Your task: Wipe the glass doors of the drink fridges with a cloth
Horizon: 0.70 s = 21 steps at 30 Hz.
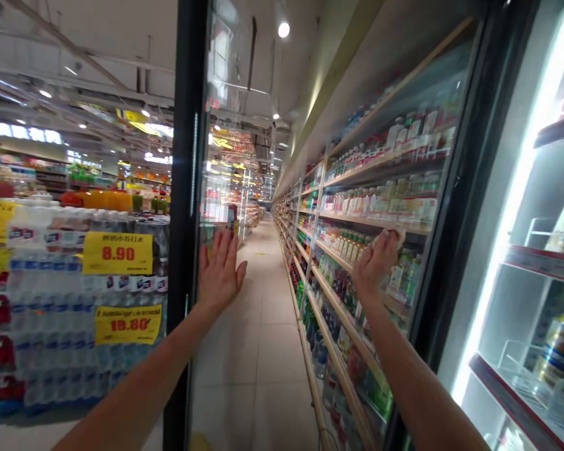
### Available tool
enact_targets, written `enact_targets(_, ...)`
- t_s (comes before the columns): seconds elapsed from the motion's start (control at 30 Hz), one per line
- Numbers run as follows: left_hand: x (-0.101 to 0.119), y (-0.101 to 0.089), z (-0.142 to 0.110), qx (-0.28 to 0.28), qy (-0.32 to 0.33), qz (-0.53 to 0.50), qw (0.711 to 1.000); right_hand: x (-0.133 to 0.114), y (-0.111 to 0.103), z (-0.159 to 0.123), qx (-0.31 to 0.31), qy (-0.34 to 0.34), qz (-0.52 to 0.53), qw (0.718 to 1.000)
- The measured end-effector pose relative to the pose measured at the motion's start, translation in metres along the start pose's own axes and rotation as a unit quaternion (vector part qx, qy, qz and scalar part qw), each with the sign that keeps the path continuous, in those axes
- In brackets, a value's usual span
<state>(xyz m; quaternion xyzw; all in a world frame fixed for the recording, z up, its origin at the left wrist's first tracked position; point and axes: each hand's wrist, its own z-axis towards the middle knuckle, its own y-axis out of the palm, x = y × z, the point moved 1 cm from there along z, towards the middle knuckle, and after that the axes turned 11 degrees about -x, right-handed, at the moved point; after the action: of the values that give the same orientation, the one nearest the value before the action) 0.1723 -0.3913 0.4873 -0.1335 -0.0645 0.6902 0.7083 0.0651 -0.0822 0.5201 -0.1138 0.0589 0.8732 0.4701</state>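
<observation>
An open glass door of a refrigerated display case stands before me, set in a black frame. My left hand lies flat against the glass near the frame's left side, fingers stretched upward. Farther right, my right hand presses a pale crumpled cloth to the same pane. Its fingers are bent round the cloth, which is partly hidden by them. Shelves of bottles show through or in the glass behind this hand.
Lit cooler shelves with cartons and cans are close on the right. To the left stand stacked packs of bottled water with yellow price signs. A tiled aisle appears in the glass.
</observation>
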Motion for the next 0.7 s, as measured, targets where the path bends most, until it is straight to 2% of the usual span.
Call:
enact_targets(0.07, 0.001, -0.004, 0.001, 0.003, 0.001, 0.008, 1.0, -0.036, 0.006, -0.012, -0.066, -0.103, 0.033, 0.992)
enact_targets(0.13, 0.01, -0.011, 0.007, 0.021, -0.001, -0.003, 1.0, -0.083, 0.012, -0.033, -0.151, -0.22, 0.088, 0.96)
enact_targets(0.2, 0.032, -0.015, 0.016, 0.032, 0.037, -0.036, 0.998, -0.122, 0.013, -0.048, -0.196, -0.234, 0.166, 0.938)
enact_targets(0.27, 0.065, -0.014, 0.028, 0.013, 0.114, -0.081, 0.99, -0.14, 0.008, -0.051, -0.207, -0.176, 0.264, 0.925)
enact_targets(0.3, 0.083, -0.01, 0.033, -0.001, 0.142, -0.096, 0.985, -0.139, 0.005, -0.048, -0.202, -0.147, 0.31, 0.918)
enact_targets(0.37, 0.112, 0.003, 0.045, -0.002, 0.125, -0.09, 0.988, -0.122, -0.003, -0.036, -0.172, -0.124, 0.348, 0.913)
enact_targets(0.4, 0.121, 0.009, 0.05, 0.008, 0.109, -0.075, 0.991, -0.107, -0.007, -0.027, -0.147, -0.125, 0.326, 0.925)
enact_targets(0.47, 0.124, 0.015, 0.059, 0.034, 0.097, -0.038, 0.994, -0.069, -0.011, -0.01, -0.094, -0.126, 0.203, 0.966)
enact_targets(0.53, 0.106, 0.009, 0.069, 0.045, 0.102, -0.01, 0.994, -0.033, -0.012, 0.002, -0.075, -0.117, 0.05, 0.989)
enact_targets(0.6, 0.074, -0.008, 0.079, 0.054, 0.067, 0.003, 0.996, -0.007, -0.01, 0.008, -0.087, -0.114, -0.046, 0.989)
enact_targets(0.67, 0.043, -0.027, 0.088, 0.087, -0.041, 0.004, 0.995, 0.005, -0.008, 0.009, -0.098, -0.125, -0.08, 0.984)
enact_targets(0.7, 0.035, -0.033, 0.09, 0.106, -0.075, -0.002, 0.991, 0.007, -0.008, 0.008, -0.096, -0.128, -0.085, 0.984)
